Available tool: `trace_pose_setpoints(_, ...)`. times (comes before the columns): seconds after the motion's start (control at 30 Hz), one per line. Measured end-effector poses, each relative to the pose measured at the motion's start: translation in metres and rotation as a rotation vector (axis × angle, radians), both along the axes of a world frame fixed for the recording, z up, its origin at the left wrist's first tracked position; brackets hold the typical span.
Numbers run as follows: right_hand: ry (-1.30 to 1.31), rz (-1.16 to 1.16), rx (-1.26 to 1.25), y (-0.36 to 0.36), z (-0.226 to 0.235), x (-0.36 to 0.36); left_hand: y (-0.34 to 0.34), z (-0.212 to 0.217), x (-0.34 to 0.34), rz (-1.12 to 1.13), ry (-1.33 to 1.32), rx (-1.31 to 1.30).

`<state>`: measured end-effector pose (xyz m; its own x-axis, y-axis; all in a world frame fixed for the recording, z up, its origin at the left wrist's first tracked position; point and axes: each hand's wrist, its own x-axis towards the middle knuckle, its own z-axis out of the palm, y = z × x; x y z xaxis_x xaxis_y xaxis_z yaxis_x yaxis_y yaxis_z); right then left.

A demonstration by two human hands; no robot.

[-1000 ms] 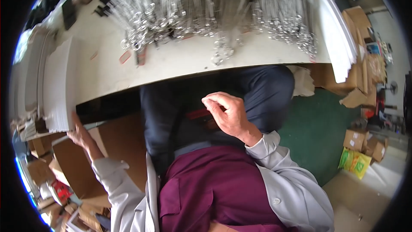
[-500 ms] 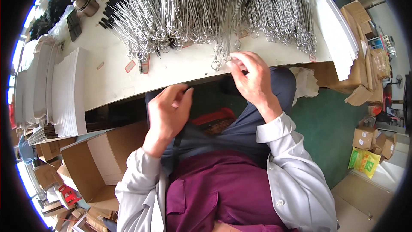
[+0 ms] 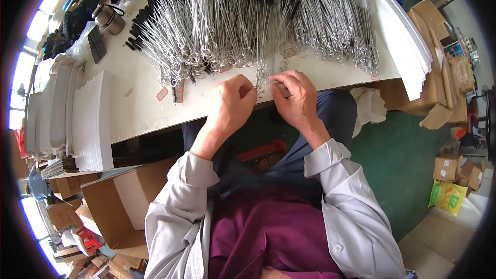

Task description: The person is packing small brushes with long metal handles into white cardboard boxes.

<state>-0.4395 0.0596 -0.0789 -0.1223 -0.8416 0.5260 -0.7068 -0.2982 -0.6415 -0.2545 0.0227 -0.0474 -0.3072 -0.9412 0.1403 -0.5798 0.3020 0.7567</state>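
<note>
Both hands meet at the near edge of the tabletop point(image 3: 139, 113), just in front of the person's lap. Left hand point(image 3: 233, 104) is curled nearly closed, its fingertips pinching the ringed ends of a few thin wire brushes point(image 3: 262, 78). Right hand point(image 3: 295, 97) is likewise curled, thumb and fingers closed on what looks like a small flat tag; its exact grip is hard to tell. These brushes look light, springy and prone to tangle, so the ring end is probably the safest hold. Beyond lies a wide heap of wire brushes point(image 3: 217, 31). Stacks of white cards point(image 3: 93, 124) sit along the left edge, and a metal cup point(image 3: 107, 16) stands toward the far left corner.
</note>
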Motion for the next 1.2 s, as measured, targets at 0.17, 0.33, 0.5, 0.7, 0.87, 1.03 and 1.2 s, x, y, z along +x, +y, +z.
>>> trace_pose_setpoints(0.17, 0.065, -0.004, -0.044, -0.002, 0.0, -0.001, 0.006, 0.028, 0.01, -0.03, 0.306, 0.107)
trace_pose_setpoints(0.33, -0.097, -0.006, 0.088, -0.003, 0.013, -0.001, 0.002, 0.067, 0.02, -0.128, 0.624, 0.157)
trace_pose_setpoints(0.5, -1.012, 0.341, 0.422, -0.032, 0.053, 0.015, 0.012, 0.06, 0.02, -0.15, 0.585, 0.066)
trace_pose_setpoints(0.7, -1.026, 0.357, 0.485, -0.046, 0.061, 0.012, 0.012, 0.049, 0.02, -0.071, 0.424, -0.076)
trace_pose_setpoints(0.87, -0.152, -0.073, 0.02, -0.041, 0.045, -0.029, 0.004, 0.019, 0.045, 0.093, 0.068, -0.263)
trace_pose_setpoints(1.03, 0.282, -0.539, -0.138, -0.01, 0.046, -0.152, 0.003, 0.005, 0.05, 0.062, -0.22, -0.317)
trace_pose_setpoints(1.2, 0.732, -0.873, 0.249, 0.045, 0.057, -0.267, 0.003, 0.004, 0.043, 0.004, -0.144, -0.237)
